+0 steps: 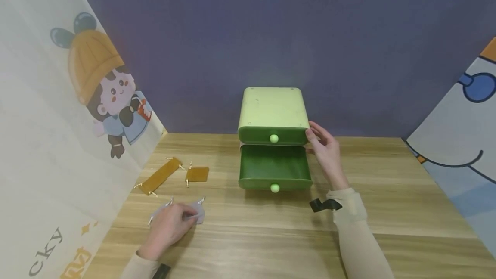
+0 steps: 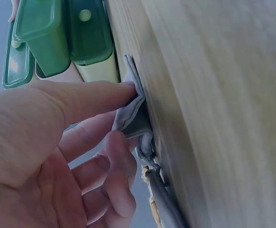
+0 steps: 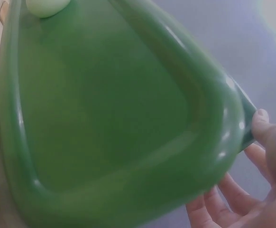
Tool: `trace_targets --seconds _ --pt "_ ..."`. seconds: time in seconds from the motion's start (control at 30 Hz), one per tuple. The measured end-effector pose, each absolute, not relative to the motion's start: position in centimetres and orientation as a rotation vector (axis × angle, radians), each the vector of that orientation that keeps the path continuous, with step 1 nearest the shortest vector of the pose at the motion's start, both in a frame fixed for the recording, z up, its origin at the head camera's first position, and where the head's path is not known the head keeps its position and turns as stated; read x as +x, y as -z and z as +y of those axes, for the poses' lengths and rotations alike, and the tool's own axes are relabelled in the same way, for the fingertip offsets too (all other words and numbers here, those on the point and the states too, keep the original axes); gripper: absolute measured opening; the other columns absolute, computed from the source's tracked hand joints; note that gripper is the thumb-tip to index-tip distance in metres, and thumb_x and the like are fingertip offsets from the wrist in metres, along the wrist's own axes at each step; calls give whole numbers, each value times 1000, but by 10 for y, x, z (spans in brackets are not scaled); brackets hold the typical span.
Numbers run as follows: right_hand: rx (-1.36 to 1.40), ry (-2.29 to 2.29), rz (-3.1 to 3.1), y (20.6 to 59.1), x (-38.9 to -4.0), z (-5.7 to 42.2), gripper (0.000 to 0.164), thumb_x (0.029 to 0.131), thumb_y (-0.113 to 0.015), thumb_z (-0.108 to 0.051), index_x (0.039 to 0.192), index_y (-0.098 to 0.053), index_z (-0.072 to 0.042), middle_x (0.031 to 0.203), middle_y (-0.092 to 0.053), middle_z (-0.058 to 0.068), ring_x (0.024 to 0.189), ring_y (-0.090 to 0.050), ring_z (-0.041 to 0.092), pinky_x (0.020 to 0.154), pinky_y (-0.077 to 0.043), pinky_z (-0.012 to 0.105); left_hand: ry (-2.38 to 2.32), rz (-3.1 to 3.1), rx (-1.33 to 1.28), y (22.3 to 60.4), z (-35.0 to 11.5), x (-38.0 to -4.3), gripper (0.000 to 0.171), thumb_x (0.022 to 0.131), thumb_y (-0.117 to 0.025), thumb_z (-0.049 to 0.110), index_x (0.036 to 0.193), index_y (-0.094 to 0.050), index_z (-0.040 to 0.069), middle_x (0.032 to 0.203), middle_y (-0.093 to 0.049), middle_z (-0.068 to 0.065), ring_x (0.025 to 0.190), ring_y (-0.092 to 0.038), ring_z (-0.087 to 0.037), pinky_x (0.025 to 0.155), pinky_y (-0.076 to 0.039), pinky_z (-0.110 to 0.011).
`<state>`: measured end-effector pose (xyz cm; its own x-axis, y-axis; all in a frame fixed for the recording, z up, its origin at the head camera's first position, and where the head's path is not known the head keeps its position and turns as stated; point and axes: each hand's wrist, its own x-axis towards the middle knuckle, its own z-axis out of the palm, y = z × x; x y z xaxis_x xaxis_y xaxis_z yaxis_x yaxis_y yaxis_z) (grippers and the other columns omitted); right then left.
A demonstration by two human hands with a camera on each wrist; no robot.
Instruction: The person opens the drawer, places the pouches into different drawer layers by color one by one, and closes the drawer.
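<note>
Low on the left, my left hand (image 1: 169,227) pinches a grey drawstring pouch (image 1: 198,212) between thumb and fingers. In the left wrist view, the pouch's fabric (image 2: 132,107) is folded up at the thumb tip, close over the wood. More grey cloth with a cord shows left of the hand, partly hidden by it. My right hand (image 1: 327,154) touches the right side of a small light-green drawer cabinet (image 1: 273,104), thumb at the front corner, fingers along the side. The cabinet's lower drawer (image 1: 275,183) is pulled out and bare inside; its upper drawer (image 1: 255,135) is closed.
A long brown drawstring pouch (image 1: 162,176) and a small brown pouch (image 1: 198,174) lie on the wooden table (image 1: 271,240), beyond my left hand. A dark wall (image 1: 271,29) stands behind the cabinet, with printed panels at both sides.
</note>
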<state>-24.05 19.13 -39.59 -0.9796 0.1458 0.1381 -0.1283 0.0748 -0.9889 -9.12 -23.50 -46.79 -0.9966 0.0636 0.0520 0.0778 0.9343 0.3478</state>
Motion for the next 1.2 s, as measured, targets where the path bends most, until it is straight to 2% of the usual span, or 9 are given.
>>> trace_targets --seconds 0.17,0.27,0.4,0.47,0.7,0.97,1.2 --pt "-16 -2001 -2146 397 -240 191 55 107 -65 -38 156 -55 -17 158 -55 15 112 -63 2 81 -63 24 563 -3052 -117 468 -236 -91 8 86 -87 24 93 -84 24 102 -83 0 96 -78 -29 84 -61 -51" --pt "-21 -2000 -2152 397 -239 191 56 106 -65 -39 157 -54 -18 159 -55 14 112 -63 2 81 -63 24 594 -3048 -103 466 -236 -90 8 85 -88 24 92 -84 25 99 -83 2 89 -77 -22 74 -60 -43" --pt "-29 -2001 -2154 397 -239 191 56 106 -65 -39 157 -54 -19 159 -55 14 111 -63 3 81 -63 23 697 -3049 -51 462 -236 -90 8 86 -88 24 93 -84 24 96 -83 1 68 -62 -11 57 -47 -30" --pt "-28 -2003 -2153 397 -239 191 56 106 -65 -40 157 -54 -19 159 -54 13 111 -63 3 79 -62 21 739 -3040 -30 460 -237 -91 9 87 -87 23 95 -83 22 96 -82 0 65 -58 -8 55 -43 -27" --pt "-21 -2014 -2149 396 -238 190 57 106 -64 -40 158 -53 -19 160 -53 13 113 -62 4 78 -61 19 812 -3024 27 455 -238 -93 10 89 -85 22 98 -83 19 90 -81 -1 51 -51 -9 46 -39 -26" --pt "-26 -2012 -2148 397 -240 190 57 106 -64 -40 158 -53 -19 160 -54 13 113 -62 3 78 -61 19 835 -2992 54 453 -238 -97 9 92 -83 29 99 -83 22 71 -70 10 47 -46 -7 42 -33 -24" --pt "-33 -2015 -2147 397 -239 191 56 106 -64 -40 158 -54 -19 160 -54 12 113 -62 4 81 -62 22 856 -2913 12 450 -238 -98 9 94 -82 27 100 -82 21 80 -77 8 48 -48 -5 42 -35 -24"
